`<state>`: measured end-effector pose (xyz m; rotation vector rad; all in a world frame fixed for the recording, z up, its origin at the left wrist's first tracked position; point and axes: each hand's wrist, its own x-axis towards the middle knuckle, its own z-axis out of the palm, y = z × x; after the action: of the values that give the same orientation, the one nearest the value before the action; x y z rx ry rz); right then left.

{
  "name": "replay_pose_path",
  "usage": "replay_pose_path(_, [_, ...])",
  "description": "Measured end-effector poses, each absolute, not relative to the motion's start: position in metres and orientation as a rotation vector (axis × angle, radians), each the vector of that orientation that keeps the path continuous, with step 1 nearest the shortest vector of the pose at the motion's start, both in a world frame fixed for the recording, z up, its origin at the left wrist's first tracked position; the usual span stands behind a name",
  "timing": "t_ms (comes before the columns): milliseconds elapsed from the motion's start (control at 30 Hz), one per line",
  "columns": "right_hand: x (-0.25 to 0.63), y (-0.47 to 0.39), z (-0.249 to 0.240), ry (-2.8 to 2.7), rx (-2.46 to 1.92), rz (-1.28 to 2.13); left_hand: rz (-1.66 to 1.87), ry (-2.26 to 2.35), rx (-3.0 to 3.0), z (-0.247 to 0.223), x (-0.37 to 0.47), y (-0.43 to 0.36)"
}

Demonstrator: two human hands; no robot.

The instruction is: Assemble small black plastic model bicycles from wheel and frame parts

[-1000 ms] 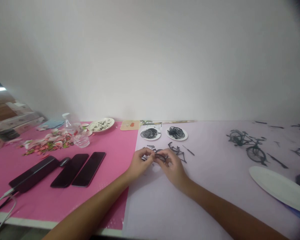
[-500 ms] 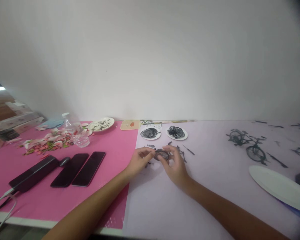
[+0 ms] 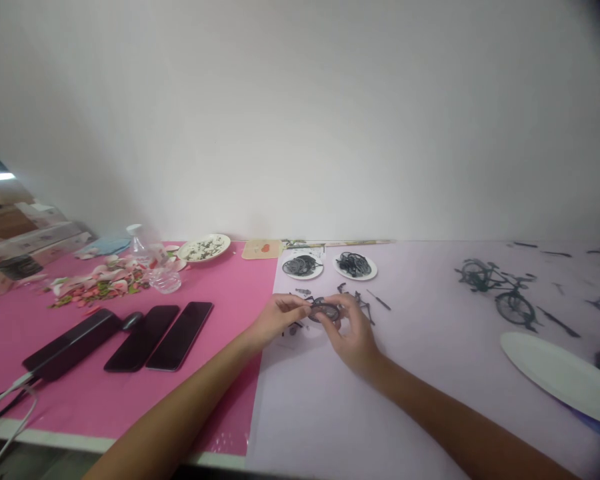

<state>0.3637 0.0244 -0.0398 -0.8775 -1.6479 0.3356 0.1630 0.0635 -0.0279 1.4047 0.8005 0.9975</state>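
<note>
Between both hands is a small black model bicycle wheel (image 3: 325, 311), held tilted above the lilac tabletop. My left hand (image 3: 280, 320) pinches its left edge between thumb and fingers. My right hand (image 3: 353, 330) grips the right side of the rim. Just behind the hands lies a black model bicycle frame (image 3: 364, 305), partly covered by my right hand. Other small black parts (image 3: 293, 329) lie by my left fingers, partly hidden. Two white plates sit farther back: the left plate (image 3: 286, 274) and the right plate (image 3: 373, 273) both bear black wheels and parts.
A thin tool (image 3: 379, 300) lies right of the frame. An assembled model bicycle (image 3: 497, 290) stands at the right, near a knife (image 3: 559, 321) and an oval white plate (image 3: 545, 367). Two phones (image 3: 180, 337), a power bank (image 3: 73, 343) and a plastic bottle (image 3: 139, 247) occupy the pink left side.
The wheel has tilted slightly in my fingers, and both hands keep hold of it. The whole view has shifted a little.
</note>
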Motion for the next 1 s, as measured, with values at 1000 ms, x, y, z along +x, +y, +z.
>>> replay_pose_path(1000, [0.367, 0.029, -0.030, -1.595, -1.037, 0.585, 1.045, 0.724, 1.111, -0.030, 0.175, 0.063])
